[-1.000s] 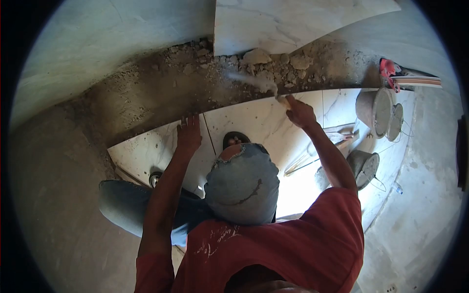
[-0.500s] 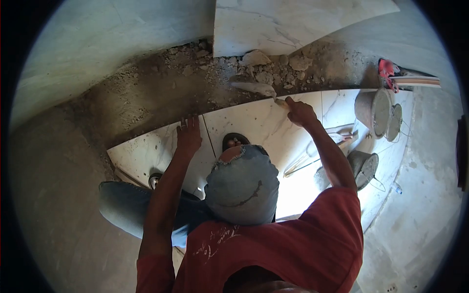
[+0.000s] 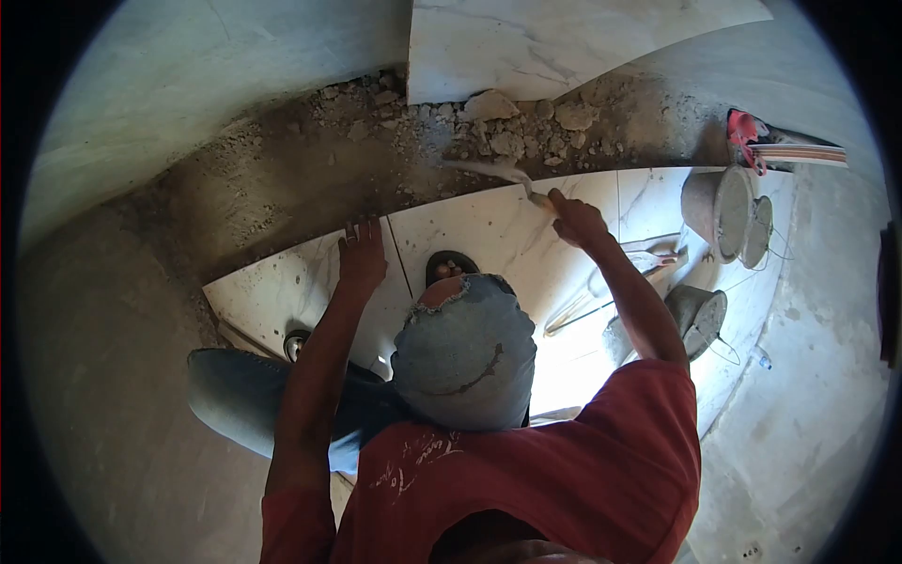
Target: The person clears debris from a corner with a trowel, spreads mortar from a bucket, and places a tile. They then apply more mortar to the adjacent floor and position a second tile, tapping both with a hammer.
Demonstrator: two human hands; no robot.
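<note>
The person wears a red short-sleeved T-shirt (image 3: 564,461), with loose, scrawled whitish lettering (image 3: 418,461) low in the frame and a wide, round neck opening (image 3: 489,526). The left sleeve (image 3: 296,522) and right sleeve (image 3: 653,399) are plain red. The jeans (image 3: 432,357) are faded blue, paler over the knees and darker along the thigh, with a frayed, whitish-edged rip (image 3: 443,293) and a dark, jagged streak (image 3: 481,373). The dark footwear (image 3: 460,258) is open at the toes. A pale band (image 3: 351,238) shows on a finger of the left hand (image 3: 361,261).
</note>
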